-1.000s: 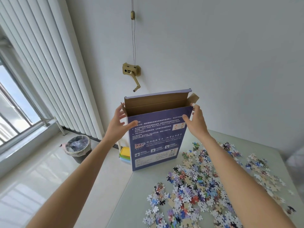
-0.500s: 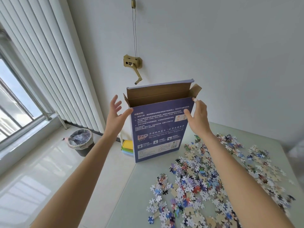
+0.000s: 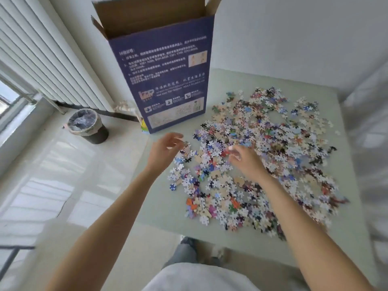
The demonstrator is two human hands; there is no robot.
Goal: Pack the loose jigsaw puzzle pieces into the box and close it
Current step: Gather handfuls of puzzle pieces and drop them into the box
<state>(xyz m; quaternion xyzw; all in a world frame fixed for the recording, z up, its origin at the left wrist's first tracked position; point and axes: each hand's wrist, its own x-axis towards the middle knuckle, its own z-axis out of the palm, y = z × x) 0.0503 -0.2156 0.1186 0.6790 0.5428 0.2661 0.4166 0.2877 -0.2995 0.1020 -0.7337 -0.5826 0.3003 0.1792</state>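
Open at the top: tall upright blue cardboard box [image 3: 168,85]. Bare pale-green counter [image 3: 159,198] before it; scattered colourful jigsaw pieces [image 3: 262,156] crowding rightward.

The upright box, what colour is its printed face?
Dark blue-purple with white print, on the box, seen in the head view.

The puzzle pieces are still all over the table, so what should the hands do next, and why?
Probably scoop up a handful near the box. The puzzle pieces lie loose on the table, and both the left hand and the right hand hover low over their near-left edge, apparently holding none. The box stands upright with its top flaps open, ready to take them.
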